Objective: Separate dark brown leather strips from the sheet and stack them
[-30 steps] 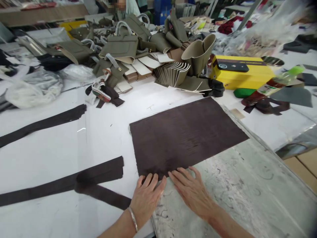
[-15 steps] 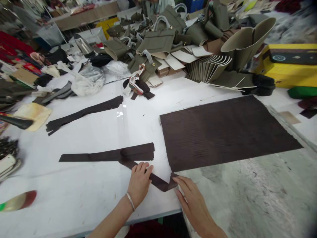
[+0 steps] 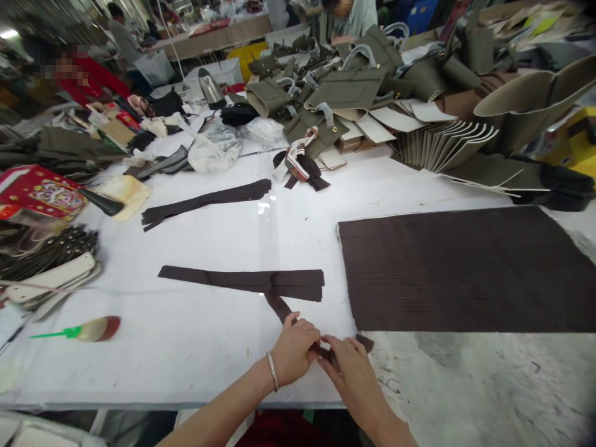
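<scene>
With left grip (image 3: 298,351) and right grip (image 3: 352,367) we pinch the dark strip (image 3: 278,307) over the worktop (image 3: 218,341); it slants from the flat pile (image 3: 237,280), up-left, toward the brown sheet (image 3: 465,273), our right grip nearer.

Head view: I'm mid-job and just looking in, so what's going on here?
A person is holding a narrow dark strip with both bare hands over the near part of a white table. The left hand and right hand are close together on it. Beyond the left hand, the strip runs up to a flat bunch of dark strips. A large dark sheet lies on a pale board to the right.
</scene>
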### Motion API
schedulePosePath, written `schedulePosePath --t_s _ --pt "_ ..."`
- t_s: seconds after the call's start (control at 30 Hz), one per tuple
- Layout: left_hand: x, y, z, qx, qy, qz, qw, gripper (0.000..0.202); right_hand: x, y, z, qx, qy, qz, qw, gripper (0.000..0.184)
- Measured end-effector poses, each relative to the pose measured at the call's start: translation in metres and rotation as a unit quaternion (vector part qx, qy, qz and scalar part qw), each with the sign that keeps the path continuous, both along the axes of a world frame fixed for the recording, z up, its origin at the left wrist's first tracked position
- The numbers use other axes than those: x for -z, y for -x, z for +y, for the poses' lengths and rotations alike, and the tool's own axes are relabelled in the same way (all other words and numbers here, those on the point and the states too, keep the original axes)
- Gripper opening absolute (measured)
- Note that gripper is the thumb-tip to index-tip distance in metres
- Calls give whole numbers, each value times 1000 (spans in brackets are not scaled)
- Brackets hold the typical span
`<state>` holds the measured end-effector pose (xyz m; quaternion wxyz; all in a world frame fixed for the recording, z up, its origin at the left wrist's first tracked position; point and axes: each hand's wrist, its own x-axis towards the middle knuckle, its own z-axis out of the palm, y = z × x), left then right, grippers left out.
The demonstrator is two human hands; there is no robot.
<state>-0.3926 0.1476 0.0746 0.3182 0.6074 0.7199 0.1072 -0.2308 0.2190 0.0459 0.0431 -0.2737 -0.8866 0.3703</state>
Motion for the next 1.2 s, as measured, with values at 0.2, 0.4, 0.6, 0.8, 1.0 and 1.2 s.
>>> schedulePosePath --t_s 0.2,0.4,0.6,0.8,1.0,1.2 --pt "-6 3 -10 24 24 -109 994 15 -26 -12 -4 24 177 -89 980 28" --pt "-10 -3 -18 31 10 -142 989 36 -25 -20 -19 84 348 -67 931 38" --pt "-13 5 -29 -60 -73 -180 979 44 -49 -1 -30 69 526 28 847 51" --pt "-17 68 -37 -391 -143 -536 734 23 -97 14 -18 -58 570 69 817 53" --pt "11 167 -78 -546 -257 -572 555 32 -39 55 29 87 213 41 972 45" --pt "41 195 -114 -592 -256 -582 495 33 -6 103 69 41 -75 -24 996 37"
